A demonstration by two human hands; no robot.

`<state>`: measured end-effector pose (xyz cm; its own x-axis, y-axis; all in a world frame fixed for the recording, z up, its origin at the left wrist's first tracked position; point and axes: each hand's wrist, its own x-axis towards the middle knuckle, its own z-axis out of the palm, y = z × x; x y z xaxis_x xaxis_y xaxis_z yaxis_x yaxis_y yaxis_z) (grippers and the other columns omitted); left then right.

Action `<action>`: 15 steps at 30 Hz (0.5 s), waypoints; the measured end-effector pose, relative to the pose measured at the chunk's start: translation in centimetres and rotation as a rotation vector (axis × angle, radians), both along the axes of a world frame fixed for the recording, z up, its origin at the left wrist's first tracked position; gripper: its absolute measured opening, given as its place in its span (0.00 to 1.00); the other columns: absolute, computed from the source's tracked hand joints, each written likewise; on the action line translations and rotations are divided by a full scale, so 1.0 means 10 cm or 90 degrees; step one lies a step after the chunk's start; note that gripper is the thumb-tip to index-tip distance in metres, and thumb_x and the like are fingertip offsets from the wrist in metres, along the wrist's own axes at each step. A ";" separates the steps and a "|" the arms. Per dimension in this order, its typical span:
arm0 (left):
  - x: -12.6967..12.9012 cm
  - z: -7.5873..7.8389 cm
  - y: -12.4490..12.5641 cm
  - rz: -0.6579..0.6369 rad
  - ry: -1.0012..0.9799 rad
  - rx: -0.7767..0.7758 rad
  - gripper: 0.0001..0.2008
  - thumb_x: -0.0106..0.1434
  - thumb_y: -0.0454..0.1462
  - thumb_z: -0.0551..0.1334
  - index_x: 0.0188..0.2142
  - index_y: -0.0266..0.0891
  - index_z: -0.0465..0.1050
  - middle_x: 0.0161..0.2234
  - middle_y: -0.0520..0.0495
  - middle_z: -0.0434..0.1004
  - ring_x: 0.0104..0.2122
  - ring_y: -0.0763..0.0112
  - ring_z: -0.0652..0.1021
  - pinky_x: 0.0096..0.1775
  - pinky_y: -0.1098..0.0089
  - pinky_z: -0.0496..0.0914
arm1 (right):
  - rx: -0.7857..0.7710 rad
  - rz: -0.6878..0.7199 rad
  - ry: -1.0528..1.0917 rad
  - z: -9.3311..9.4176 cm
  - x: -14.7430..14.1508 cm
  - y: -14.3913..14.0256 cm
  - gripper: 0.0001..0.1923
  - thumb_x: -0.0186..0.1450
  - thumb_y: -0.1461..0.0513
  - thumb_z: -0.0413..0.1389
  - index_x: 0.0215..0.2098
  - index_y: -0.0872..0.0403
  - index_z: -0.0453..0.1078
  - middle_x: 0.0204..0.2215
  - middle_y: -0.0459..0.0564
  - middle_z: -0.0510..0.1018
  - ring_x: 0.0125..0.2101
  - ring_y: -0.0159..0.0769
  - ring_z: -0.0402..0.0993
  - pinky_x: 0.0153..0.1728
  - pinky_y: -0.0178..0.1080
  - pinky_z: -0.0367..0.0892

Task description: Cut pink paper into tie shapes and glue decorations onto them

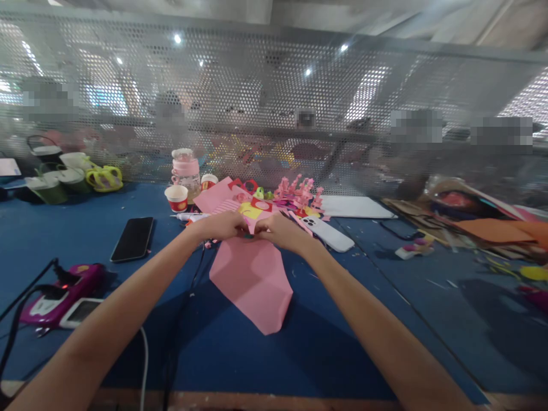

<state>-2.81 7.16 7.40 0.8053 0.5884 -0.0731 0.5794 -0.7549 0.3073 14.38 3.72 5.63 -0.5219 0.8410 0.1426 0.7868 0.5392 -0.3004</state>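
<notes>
My left hand (222,225) and my right hand (278,231) meet over the blue table (342,319), fingertips pinched together on the top edge of a folded pink paper sheet (254,279). The sheet hangs down toward me in a pointed shape. Behind the hands lies a pile of paper cut-outs (257,202) in pink, red and yellow, with pink paper flowers (299,194). What sits between the fingertips is too small to tell.
A black phone (133,238) lies left, a white phone (327,231) right of the hands. A paper cup (176,198) and pink bottle (186,174) stand behind. A purple glue gun (64,291) with cables sits near left. Craft sheets (483,222) pile right; perforated metal screen (274,103) backs the table.
</notes>
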 end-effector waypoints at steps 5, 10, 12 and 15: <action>0.00 0.00 0.01 0.030 -0.069 -0.093 0.14 0.47 0.26 0.59 0.35 0.37 0.75 0.26 0.52 0.76 0.26 0.76 0.73 0.28 0.78 0.62 | -0.019 0.023 0.033 -0.01 0.02 0.02 0.08 0.57 0.68 0.52 0.26 0.59 0.74 0.20 0.47 0.73 0.22 0.27 0.62 0.25 0.31 0.52; 0.02 -0.01 -0.02 0.035 -0.080 -0.064 0.09 0.43 0.30 0.65 0.28 0.36 0.75 0.20 0.56 0.73 0.21 0.78 0.70 0.25 0.79 0.60 | -0.015 0.021 0.074 -0.03 0.02 0.03 0.09 0.57 0.70 0.52 0.23 0.59 0.72 0.18 0.44 0.70 0.21 0.26 0.60 0.24 0.30 0.52; 0.04 -0.01 -0.04 0.046 -0.089 -0.052 0.06 0.46 0.31 0.64 0.27 0.35 0.75 0.19 0.56 0.73 0.20 0.79 0.69 0.24 0.79 0.59 | -0.025 0.013 0.074 -0.04 0.02 0.04 0.09 0.57 0.69 0.52 0.23 0.59 0.72 0.17 0.44 0.69 0.21 0.26 0.59 0.24 0.30 0.52; 0.04 -0.01 -0.04 0.042 -0.090 -0.037 0.06 0.48 0.29 0.62 0.28 0.36 0.76 0.20 0.56 0.73 0.21 0.80 0.68 0.25 0.80 0.58 | -0.047 0.017 0.067 -0.07 0.02 0.06 0.10 0.60 0.65 0.50 0.26 0.60 0.72 0.20 0.45 0.70 0.22 0.27 0.61 0.25 0.30 0.53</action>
<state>-2.37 6.74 7.28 0.7700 0.6380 0.0027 0.5745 -0.6952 0.4320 14.61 4.29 4.96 -0.5293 0.8375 0.1357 0.7346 0.5323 -0.4207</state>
